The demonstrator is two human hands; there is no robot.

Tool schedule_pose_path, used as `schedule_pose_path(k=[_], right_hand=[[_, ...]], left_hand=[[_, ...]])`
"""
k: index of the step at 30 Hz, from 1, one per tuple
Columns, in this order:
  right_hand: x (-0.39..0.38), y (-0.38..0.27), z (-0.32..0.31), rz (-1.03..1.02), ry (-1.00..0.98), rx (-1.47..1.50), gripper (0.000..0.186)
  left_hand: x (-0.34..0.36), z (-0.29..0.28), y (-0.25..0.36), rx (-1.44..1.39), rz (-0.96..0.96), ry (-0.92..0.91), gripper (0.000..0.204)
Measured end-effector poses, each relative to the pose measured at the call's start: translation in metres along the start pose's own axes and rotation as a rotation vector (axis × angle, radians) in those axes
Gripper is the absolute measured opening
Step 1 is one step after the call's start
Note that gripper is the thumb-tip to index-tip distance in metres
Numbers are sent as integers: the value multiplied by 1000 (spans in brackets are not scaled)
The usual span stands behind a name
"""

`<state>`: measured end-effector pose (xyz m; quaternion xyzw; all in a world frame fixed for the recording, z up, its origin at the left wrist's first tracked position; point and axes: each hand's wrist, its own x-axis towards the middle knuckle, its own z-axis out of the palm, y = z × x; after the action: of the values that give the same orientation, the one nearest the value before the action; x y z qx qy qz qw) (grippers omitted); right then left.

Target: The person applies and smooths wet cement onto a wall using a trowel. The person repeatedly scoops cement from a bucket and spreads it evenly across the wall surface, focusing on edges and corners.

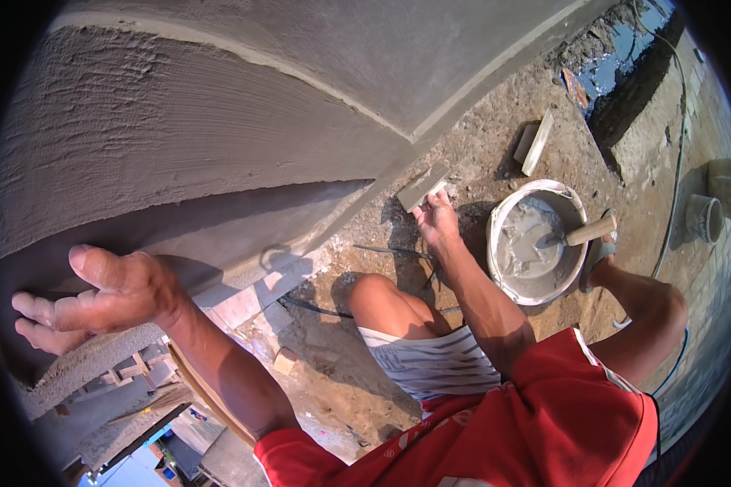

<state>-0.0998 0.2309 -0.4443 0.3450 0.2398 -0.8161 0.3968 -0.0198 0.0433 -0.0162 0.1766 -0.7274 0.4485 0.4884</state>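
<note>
My left hand [97,296] rests flat with fingers spread against the grey plastered wall [179,138], at the lower left, on a smoother band of wet plaster. My right hand [436,217] reaches down toward the base of the wall and grips a flat plastering trowel [421,187], whose blade lies against the wall's bottom edge. Just right of that hand stands a white bucket [495,235] of grey mortar with a wooden-handled trowel [581,235] lying in it.
I crouch on rough sandy ground; my knee [378,296] is between my arms. A pale block [536,142] lies beyond the bucket, and a dark puddle [613,69] sits farther off. A small bucket [704,217] stands at right. Tiles [256,300] lie by the wall.
</note>
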Motion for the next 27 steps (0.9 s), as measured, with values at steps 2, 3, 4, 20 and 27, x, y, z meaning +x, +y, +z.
schedule_pose_path(k=[2, 3, 4, 20, 27], right_hand=[[16, 10, -4, 19, 8, -50, 41], [18, 12, -3, 25, 46, -53, 40], [21, 14, -1, 25, 34, -60, 40], [37, 23, 25, -69, 53, -96, 36], [-63, 22, 94, -222, -129, -187, 30]], left_hand=[[0, -1, 0, -3, 0, -5, 60], [0, -1, -1, 2, 9, -4, 59], [0, -1, -1, 7, 18, -2, 59], [-1, -1, -4, -11, 18, -4, 64], [-4, 0, -7, 18, 5, -12, 66]])
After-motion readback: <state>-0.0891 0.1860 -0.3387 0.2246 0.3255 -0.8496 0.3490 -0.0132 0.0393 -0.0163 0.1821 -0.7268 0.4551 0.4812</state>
